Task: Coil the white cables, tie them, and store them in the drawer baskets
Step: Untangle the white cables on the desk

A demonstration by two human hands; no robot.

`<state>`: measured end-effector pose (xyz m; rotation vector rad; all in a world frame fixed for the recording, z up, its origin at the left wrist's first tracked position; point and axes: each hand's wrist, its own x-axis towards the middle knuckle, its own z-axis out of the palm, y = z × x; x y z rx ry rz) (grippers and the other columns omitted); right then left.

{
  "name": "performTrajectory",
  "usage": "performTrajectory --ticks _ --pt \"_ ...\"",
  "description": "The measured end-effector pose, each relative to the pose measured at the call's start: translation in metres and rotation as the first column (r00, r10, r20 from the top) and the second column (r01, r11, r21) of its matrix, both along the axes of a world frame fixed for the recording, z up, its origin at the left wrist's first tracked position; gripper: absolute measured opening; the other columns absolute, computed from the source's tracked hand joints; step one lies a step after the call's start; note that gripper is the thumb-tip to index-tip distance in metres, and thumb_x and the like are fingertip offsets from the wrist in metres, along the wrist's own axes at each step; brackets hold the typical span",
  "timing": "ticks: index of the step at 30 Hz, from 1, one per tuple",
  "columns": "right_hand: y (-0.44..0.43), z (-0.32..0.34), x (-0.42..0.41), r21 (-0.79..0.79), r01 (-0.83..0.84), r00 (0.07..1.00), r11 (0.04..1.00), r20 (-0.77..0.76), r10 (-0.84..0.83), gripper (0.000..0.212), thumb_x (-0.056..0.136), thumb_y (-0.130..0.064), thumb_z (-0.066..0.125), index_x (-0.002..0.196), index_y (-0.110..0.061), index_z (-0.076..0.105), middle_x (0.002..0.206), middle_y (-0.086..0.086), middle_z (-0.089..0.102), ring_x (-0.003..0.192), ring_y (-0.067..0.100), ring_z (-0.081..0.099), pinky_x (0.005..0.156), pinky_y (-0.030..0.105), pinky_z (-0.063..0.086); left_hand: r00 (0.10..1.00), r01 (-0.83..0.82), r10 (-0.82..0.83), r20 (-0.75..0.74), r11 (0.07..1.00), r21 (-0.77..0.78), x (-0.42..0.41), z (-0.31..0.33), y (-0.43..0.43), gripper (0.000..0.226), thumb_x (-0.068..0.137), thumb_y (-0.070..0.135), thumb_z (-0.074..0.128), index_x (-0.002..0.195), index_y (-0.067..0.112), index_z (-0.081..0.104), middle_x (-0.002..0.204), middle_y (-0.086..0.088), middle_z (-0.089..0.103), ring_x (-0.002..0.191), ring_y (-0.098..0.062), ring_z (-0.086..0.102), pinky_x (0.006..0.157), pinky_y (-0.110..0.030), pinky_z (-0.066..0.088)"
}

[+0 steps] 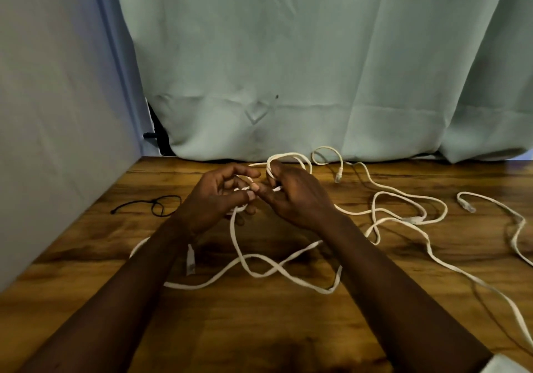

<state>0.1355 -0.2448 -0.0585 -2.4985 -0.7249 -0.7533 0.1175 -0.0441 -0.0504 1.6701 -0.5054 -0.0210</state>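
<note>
A flat white cable sprawls in loose loops over the wooden table. My left hand pinches a strand of it between thumb and fingers. My right hand grips a small coil of the same cable, whose loops rise above the fingers. The two hands are close together above the table's far middle. A second white cable lies tangled to the right, with a connector end near the curtain. A further white cable end lies far right. No drawer baskets are in view.
A thin black tie lies on the table to the left of my hands. A pale green curtain hangs behind the table. A grey wall bounds the left side. A white corner shows at bottom right.
</note>
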Motion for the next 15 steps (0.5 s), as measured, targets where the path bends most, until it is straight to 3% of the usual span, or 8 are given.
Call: performTrajectory --ticks 4,7,9,11,13,15 --pt "-0.005 -0.004 0.002 0.011 0.101 0.985 0.995 0.138 -0.101 0.040 0.101 -0.052 0.051 0.076 -0.021 0.051 0.068 0.007 0.061 0.067 0.034 0.060 0.056 0.032 0.027 0.983 0.090 -0.090 -0.162 0.996 -0.008 -0.001 -0.005 -0.001 0.047 0.083 0.004 0.076 0.126 0.011 0.062 0.113 -0.019 0.072 0.090 -0.034 0.073 0.058 -0.034 0.059" --pt "-0.006 -0.002 0.003 0.170 0.161 0.960 0.972 0.203 -0.195 0.041 0.102 -0.051 0.048 0.071 -0.024 0.044 0.062 0.008 0.060 0.063 0.036 0.061 0.053 0.033 0.030 0.966 0.034 -0.051 -0.253 0.997 -0.068 -0.001 -0.008 -0.007 0.045 0.087 -0.004 0.072 0.128 0.013 0.061 0.115 -0.022 0.071 0.099 -0.038 0.073 0.059 -0.037 0.061" --pt "-0.010 0.003 0.003 0.300 0.169 0.971 0.939 0.113 -0.211 0.050 0.104 -0.052 0.047 0.065 -0.023 0.036 0.056 -0.002 0.049 0.059 0.029 0.056 0.055 0.034 0.030 0.968 -0.063 0.037 -0.247 0.993 -0.098 0.000 -0.006 -0.010 0.028 0.092 0.004 0.070 0.118 0.013 0.066 0.106 -0.018 0.076 0.085 -0.032 0.075 0.052 -0.029 0.055" --pt "-0.016 0.004 0.003 0.388 0.167 0.984 0.906 -0.004 -0.180 0.057 0.104 -0.055 0.046 0.058 -0.023 0.034 0.051 -0.005 0.040 0.053 0.019 0.048 0.055 0.036 0.031 0.971 -0.193 0.175 -0.165 0.976 -0.100 0.004 -0.006 -0.011 0.007 0.096 0.013 0.067 0.096 0.016 0.073 0.079 -0.010 0.075 0.061 -0.018 0.063 0.042 -0.018 0.038" --pt "-0.019 0.005 0.001 0.403 0.168 0.986 0.900 -0.075 -0.150 0.062 0.104 -0.058 0.045 0.054 -0.022 0.036 0.047 -0.004 0.037 0.048 0.010 0.041 0.054 0.036 0.031 0.957 -0.285 0.272 -0.097 0.946 -0.154 0.008 -0.006 -0.011 0.022 0.097 0.016 0.066 0.078 0.020 0.077 0.055 0.001 0.058 0.048 -0.010 0.042 0.041 -0.016 0.022" --pt "-0.019 0.008 -0.003 0.379 0.165 0.976 0.910 -0.193 -0.097 0.062 0.103 -0.060 0.045 0.052 -0.025 0.046 0.044 -0.008 0.041 0.046 0.006 0.039 0.053 0.033 0.031 0.945 -0.325 0.327 -0.024 0.925 -0.198 0.006 -0.002 -0.012 0.020 0.097 0.014 0.066 0.081 0.017 0.078 0.051 0.010 0.054 0.045 -0.004 0.040 0.040 -0.015 0.025"
